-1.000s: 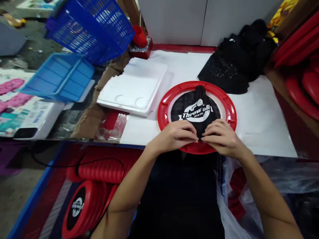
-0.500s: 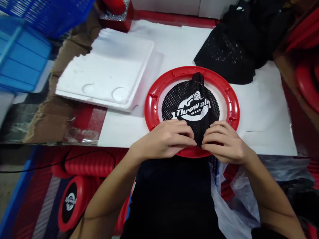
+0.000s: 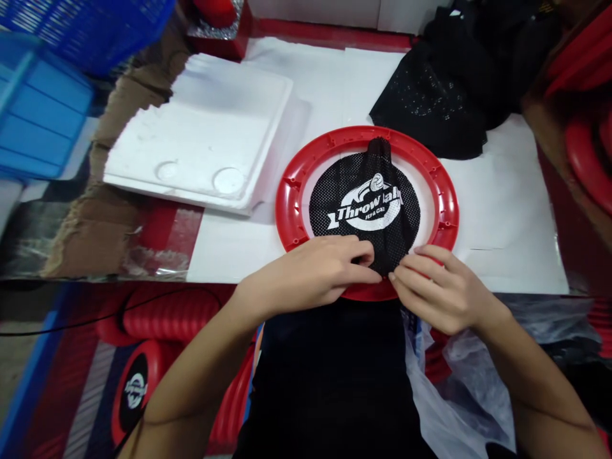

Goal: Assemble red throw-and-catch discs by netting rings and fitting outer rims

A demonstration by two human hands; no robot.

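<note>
the black mesh disc (image 3: 366, 207) lay inside the red ring (image 3: 291, 210) on the counter (image 3: 502, 217), stretching away from both hands. left hand (image 3: 315, 274) and right hand (image 3: 440, 287) pinched its near edge, equally close.

Toy assembly workshop: stacked red rings (image 3: 586, 146), blue crates (image 3: 45, 121).

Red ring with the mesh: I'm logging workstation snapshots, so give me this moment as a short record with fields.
Surface: white table top
Main item: red ring, flat on the table
Inside ring: black mesh with white "Throw Ball" logo, gathered at far and near rim
Left hand: pinching mesh at the near rim
Right hand: fingertips on mesh at the near rim
Nearby: white foam tray; pile of black mesh
</note>
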